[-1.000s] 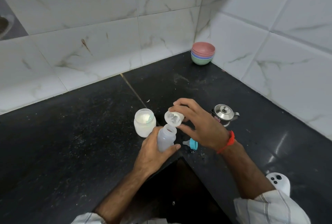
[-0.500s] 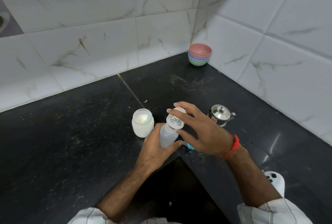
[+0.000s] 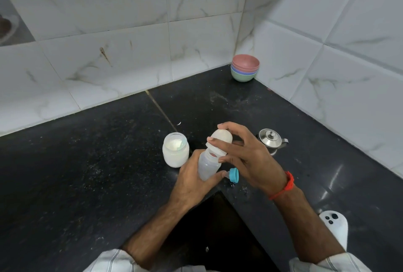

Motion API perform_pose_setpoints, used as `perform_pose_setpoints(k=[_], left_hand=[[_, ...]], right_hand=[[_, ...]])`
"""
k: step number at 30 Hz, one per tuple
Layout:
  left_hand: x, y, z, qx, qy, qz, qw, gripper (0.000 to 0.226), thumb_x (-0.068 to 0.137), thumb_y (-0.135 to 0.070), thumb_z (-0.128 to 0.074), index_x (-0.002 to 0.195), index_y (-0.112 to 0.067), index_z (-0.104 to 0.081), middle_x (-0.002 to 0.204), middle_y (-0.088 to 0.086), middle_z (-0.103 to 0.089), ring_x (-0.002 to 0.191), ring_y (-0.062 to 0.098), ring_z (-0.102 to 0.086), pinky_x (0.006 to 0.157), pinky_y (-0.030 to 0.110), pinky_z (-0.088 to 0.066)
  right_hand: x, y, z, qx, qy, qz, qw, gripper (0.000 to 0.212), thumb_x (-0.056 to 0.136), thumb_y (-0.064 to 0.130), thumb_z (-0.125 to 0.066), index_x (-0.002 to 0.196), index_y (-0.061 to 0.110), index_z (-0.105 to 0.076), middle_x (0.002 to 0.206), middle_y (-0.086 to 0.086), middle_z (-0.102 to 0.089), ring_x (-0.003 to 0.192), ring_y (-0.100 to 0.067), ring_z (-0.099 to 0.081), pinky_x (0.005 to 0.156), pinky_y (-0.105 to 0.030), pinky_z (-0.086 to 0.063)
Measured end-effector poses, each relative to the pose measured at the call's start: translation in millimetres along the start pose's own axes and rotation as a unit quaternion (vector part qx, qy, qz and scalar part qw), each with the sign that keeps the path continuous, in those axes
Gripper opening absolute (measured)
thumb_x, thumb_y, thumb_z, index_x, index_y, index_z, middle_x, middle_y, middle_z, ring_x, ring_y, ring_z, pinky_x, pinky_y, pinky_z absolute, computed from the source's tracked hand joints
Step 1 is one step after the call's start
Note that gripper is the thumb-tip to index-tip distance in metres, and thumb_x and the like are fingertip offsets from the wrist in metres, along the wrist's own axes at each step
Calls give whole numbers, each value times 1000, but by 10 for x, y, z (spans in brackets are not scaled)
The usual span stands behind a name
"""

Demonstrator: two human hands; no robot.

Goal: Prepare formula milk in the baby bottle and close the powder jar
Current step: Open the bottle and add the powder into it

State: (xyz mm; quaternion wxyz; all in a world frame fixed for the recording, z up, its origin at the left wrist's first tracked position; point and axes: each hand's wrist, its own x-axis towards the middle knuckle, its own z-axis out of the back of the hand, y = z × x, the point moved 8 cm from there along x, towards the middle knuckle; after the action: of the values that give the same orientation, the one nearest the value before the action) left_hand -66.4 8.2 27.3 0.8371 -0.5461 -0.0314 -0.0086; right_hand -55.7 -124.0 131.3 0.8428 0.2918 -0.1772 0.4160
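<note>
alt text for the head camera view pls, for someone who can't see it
Over a black counter, the left hand grips a translucent baby bottle while the right hand holds its domed cap at the bottle's mouth. An open jar of white powder stands beside them, with a small steel pot, a teal-ringed teat and stacked bowls nearby.

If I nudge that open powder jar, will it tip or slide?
The powder jar looks squat and wide-based, so it probably slides rather than tips. It seems mostly full, likely heavy for its size. With no lid on, a hard knock could spill powder.
</note>
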Motion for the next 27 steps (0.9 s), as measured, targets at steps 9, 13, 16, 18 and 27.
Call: perform_pose_setpoints(k=[9, 13, 16, 18, 27], left_hand=[[8, -13, -28, 4, 1, 21, 1000, 66, 77, -38, -86, 130, -31, -49, 122, -20, -53, 116, 5, -53, 94, 13, -44], [20, -36, -41, 5, 1, 21, 1000, 66, 78, -37, -86, 132, -30, -48, 122, -20, -51, 116, 4, -51, 95, 13, -43], [22, -49, -41, -1, -1, 23, 1000, 68, 78, -36, -85, 134, -28, -48, 123, -19, -51, 115, 3, -50, 94, 13, -42], [27, -65, -41, 2, 2, 16, 1000, 66, 78, -37, -85, 132, -31, -48, 120, -22, -51, 110, 1, -53, 84, 4, -39], [38, -137, -40, -16, -2, -1, 1000, 64, 76, -40, -87, 127, -33, -49, 111, -31, -53, 106, -16, -53, 75, -4, -44]], right_hand=[[-31, -30, 49, 48, -9, -42, 998, 37, 101, 18, -57, 138, 21, -64, 150, -17, -44, 142, 7, -31, 113, -10, -34], [-38, 29, 109, 46, -41, -20, 998, 39, 96, 1, -65, 132, 15, -67, 147, -23, -47, 144, 7, -31, 111, -10, -37], [-43, 34, 116, 52, -42, -28, 997, 34, 98, 6, -61, 130, 16, -69, 149, -18, -48, 145, 5, -32, 113, -10, -36], [-65, 10, 147, 56, -63, -42, 996, 33, 96, 1, -65, 127, 13, -71, 150, -16, -49, 145, -4, -39, 113, -15, -39], [-77, 53, 206, 81, -93, -63, 990, 35, 94, 4, -67, 126, 17, -68, 149, -12, -51, 142, -2, -44, 112, -16, -41]])
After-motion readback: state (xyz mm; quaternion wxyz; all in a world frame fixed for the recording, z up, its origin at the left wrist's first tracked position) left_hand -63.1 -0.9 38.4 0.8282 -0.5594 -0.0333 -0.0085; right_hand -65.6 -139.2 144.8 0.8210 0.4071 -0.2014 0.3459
